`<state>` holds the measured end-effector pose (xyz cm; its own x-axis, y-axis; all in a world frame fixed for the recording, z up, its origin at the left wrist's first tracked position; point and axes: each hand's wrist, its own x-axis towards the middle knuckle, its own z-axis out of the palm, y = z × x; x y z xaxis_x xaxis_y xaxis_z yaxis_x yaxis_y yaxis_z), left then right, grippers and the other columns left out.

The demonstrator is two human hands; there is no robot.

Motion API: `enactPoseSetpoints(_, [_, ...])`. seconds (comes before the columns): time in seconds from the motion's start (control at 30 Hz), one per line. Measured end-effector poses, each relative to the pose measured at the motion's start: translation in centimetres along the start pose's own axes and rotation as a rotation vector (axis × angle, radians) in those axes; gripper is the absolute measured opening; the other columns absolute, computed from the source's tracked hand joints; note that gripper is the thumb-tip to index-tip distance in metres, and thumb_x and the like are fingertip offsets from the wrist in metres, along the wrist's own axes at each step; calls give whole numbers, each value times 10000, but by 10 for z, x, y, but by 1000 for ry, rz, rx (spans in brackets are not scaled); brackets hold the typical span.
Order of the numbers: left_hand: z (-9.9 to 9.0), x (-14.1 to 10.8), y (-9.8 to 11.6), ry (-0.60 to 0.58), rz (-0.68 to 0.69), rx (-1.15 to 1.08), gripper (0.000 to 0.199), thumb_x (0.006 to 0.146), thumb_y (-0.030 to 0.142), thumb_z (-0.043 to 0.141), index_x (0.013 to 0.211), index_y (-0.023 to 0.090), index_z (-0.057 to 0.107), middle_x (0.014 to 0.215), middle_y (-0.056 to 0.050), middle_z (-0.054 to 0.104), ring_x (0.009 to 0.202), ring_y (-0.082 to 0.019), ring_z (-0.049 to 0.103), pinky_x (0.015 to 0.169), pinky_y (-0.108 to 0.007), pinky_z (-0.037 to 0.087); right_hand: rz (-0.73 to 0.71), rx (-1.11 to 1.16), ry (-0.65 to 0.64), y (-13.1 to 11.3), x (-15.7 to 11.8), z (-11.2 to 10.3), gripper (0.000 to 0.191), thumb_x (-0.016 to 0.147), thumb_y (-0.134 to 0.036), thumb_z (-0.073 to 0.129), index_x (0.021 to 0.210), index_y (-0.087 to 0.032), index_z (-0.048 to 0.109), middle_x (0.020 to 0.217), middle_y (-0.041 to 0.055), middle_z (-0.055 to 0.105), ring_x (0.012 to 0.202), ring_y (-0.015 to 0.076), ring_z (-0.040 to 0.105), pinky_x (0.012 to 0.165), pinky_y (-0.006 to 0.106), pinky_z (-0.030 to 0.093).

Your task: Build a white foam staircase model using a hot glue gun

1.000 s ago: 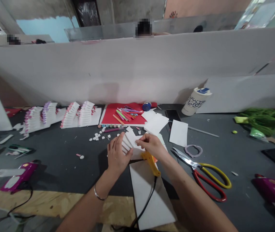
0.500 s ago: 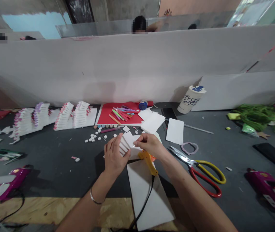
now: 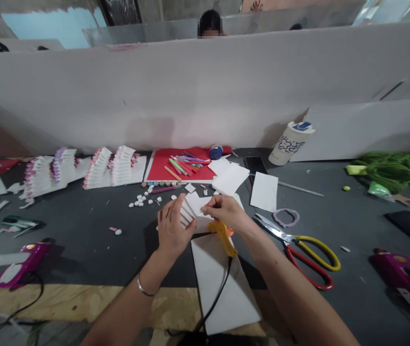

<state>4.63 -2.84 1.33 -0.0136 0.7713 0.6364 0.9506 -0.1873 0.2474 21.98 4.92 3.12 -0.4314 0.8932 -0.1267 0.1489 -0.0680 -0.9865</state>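
My left hand (image 3: pixel 174 226) is wrapped round a small fanned stack of white pieces (image 3: pixel 189 209). At the right edge of that stack, the thumb and fingertips of my right hand (image 3: pixel 222 210) are pinched together; what lies between them is too small to make out. Just below my right hand a yellow glue gun (image 3: pixel 225 239) rests over a long white board (image 3: pixel 222 283), its black cord running toward me. Small white lumps (image 3: pixel 140 200) lie scattered to the left of my left hand.
Large scissors (image 3: pixel 298 247) with red and yellow handles lie open at the right. A patterned cup (image 3: pixel 289 144) stands by the white partition (image 3: pixel 190 91). Colored pens (image 3: pixel 188 165) lie on red sheets. Purple devices (image 3: pixel 24 264) flank both sides. A person's head shows beyond the partition.
The view has shifted slightly, so the tabletop items appear a little further right. Both hands keep nearly the same pose at the white stack.
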Motion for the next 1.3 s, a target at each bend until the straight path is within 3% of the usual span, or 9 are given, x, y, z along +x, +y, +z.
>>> enactPoseSetpoints(0.93, [-1,0,4,-59,-59,-1,692,813,301,665,1435,164,394,1356,-138,610,1209,-297,562,993,-422,416,12,6,67,1,-2,-3,229,711,-369,748,657,-192,613,539,-41,602,437,96,543,449,220,440])
enactPoseSetpoints(1.2, [1,0,2,-35,-81,13,718,784,270,690,1431,150,404,1349,-136,617,1194,-310,565,989,-421,415,-26,87,137,0,0,-8,342,631,-479,807,643,-190,626,627,5,685,455,96,547,440,223,442])
enactPoseSetpoints(1.3, [2,0,1,-46,-84,-2,772,766,262,709,1451,153,370,1335,-126,630,1188,-310,567,979,-417,420,-28,91,101,0,0,-3,338,636,-483,805,648,-192,634,593,-9,662,456,97,543,453,226,441])
